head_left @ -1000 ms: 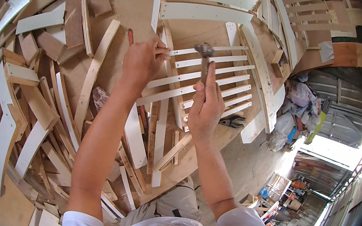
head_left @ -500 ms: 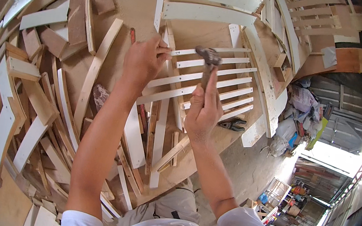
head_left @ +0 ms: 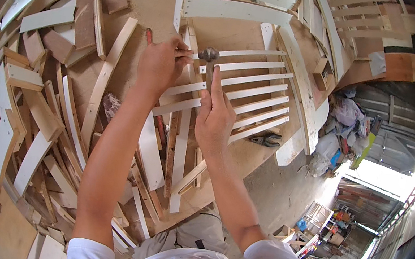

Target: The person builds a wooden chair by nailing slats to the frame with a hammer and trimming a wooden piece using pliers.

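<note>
My right hand is wrapped around the handle of a claw hammer, with its index finger stretched along the handle. The hammer's dark metal head is over the left end of the farthest narrow white slat. My left hand pinches that slat's end between thumb and fingers, just left of the hammer head; whether a nail is there is too small to tell. Several more white slats lie side by side across a wooden side rail, nearer to me.
Loose wood strips and offcuts crowd the workbench's left side. Pliers lie beside the slats, near the bench edge. A red-handled tool is by my left hand. White-painted frames stand beyond; bags are piled at the right.
The hammer and my right hand have moved left, bringing the hammer head close to my left fingers. My left hand stays at the slat's end. The whole view has shifted slightly.
</note>
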Demonstrator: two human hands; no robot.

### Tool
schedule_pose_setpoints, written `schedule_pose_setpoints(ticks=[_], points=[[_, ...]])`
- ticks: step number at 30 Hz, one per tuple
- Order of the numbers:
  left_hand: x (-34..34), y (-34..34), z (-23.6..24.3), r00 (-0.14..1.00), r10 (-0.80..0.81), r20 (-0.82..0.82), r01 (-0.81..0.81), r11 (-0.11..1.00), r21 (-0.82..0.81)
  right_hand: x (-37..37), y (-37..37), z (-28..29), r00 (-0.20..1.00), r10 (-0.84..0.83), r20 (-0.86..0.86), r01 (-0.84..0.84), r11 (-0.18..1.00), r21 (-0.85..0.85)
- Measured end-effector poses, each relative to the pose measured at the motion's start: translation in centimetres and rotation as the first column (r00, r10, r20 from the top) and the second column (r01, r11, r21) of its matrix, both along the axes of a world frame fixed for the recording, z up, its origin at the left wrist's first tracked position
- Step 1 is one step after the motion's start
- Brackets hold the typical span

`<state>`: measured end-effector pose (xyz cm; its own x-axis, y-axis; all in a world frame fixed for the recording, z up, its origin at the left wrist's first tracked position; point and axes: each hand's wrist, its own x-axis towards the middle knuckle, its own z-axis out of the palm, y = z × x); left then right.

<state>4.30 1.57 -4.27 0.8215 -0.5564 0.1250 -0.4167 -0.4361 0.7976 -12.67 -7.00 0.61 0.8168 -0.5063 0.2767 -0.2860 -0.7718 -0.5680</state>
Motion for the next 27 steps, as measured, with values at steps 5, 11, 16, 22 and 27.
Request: schedule_pose_setpoints(ticks=[5,11,16,22,27], points=[[-0.4,0.1,1.4,0.989,0.002,-0.150,0.001,1.000,0.018,-2.1,-2.3,2.5,0.989,-0.101,-0.110,0.139,0.887,0.440],[-1.1,-0.2,1.1,0.987,-0.018,0.158,0.025,0.999,-0.044,-1.4,-11.7,2.5,0.909,0.407,-0.092,-0.412,0.910,-0.043],[-1.3,0.0,1.6,0.989,0.016,0.150,-0.014,1.000,-0.014,1.6,-15.3,3.7,0.743,0.612,-0.271,-0.660,0.737,-0.145],[-1.2,0.0,1.7,0.995,0.033,0.099,-0.033,0.999,0.000,4.6,-17.7,3.3,0.485,0.851,-0.201,-0.866,0.437,-0.242],[-1.4,-0.3,2.3,0.997,0.004,0.072,-0.006,1.000,0.029,6.9,-18.4,2.5,0.487,0.853,-0.190,-0.863,0.435,-0.257]])
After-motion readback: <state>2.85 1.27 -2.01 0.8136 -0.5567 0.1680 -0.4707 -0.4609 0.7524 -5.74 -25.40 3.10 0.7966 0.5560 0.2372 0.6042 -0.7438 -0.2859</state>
